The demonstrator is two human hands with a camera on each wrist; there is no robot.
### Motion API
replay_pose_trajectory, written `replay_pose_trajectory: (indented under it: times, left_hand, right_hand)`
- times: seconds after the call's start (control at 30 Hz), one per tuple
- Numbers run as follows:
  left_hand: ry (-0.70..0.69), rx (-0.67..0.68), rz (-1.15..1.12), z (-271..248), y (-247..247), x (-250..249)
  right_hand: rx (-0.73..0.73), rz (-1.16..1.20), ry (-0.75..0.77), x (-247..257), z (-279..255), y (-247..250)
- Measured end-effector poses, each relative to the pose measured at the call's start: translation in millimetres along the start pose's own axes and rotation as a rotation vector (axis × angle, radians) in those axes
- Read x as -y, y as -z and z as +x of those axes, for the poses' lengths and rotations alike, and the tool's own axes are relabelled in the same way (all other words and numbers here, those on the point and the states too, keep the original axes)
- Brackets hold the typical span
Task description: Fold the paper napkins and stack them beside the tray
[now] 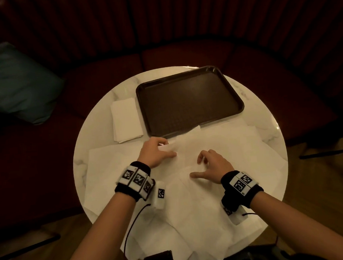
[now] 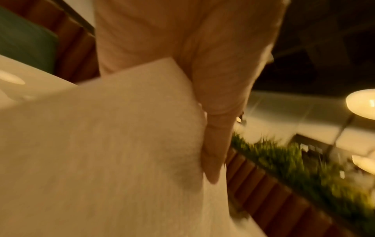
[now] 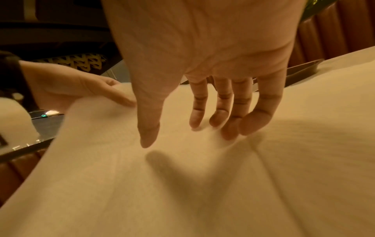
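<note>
A: One tray [image 1: 189, 100], dark brown, on the far side of the round white desk [image 1: 97, 118]. One stack of folded napkins [image 1: 126, 120], just beside the tray's left edge.

B: And the unfolded napkins [image 1: 191, 199]?

A: Several, overlapping across the near half of the desk; too tangled for an exact count. Far edge of the pile touching the tray's near rim.

B: Hands?

A: Two, each with a black band of printed markers at the wrist. Left hand [image 1: 155, 154] near the middle of the desk, just short of the tray, pinching the lifted edge of a top napkin [image 1: 173, 147] between thumb and curled fingers. Same grip in the left wrist view: thumb [image 2: 215, 144] pressed along the sheet's edge, paper raised off the desk.

B: Right hand?

A: Right hand [image 1: 213, 165] just right of the left one, palm down over the same sheet, fingers spread and loosely bent, gripping nothing. In the right wrist view, fingertips [image 3: 231, 133] at the paper's surface, thumb apart above its own shadow. Contact or slight hover: hard to tell.
</note>
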State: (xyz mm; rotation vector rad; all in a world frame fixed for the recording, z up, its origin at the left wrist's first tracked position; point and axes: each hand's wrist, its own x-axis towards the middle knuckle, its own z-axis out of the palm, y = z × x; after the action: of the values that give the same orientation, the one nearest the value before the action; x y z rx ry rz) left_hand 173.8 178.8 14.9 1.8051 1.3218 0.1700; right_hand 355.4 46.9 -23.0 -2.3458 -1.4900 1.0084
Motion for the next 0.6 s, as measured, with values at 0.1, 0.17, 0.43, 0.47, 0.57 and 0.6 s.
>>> replay_pose_trajectory:
  times: [0.1, 0.17, 0.43, 0.47, 0.57, 0.6]
  left_hand:
    - [-0.011, -0.045, -0.124, -8.3, 19.6, -0.9]
    - [-0.004, -0.039, -0.135, -11.0, 25.7, 2.8]
    - [0.143, 0.023, 0.091, -7.7, 21.4, 49.2]
    - [0.139, 0.027, 0.126, -7.0, 19.7, 53.4]
    - [0.135, 0.037, 0.192, -3.2, 14.6, 60.2]
    - [0.136, 0.034, 0.206, -1.5, 13.2, 61.5]
  right_hand:
    - [-0.017, 0.033, 0.009, 1.6, -1.1, -0.6]
    - [-0.057, 0.06, 0.025, 4.9, -1.7, -0.1]
    - [-0.193, -0.005, -0.109, 4.0, 17.3, 11.9]
    - [-0.196, -0.064, -0.159, 1.3, 20.2, 12.0]
    - [-0.179, -0.141, -0.287, -4.5, 27.5, 11.2]
    - [-0.17, -0.144, -0.31, -5.4, 29.7, 10.8]
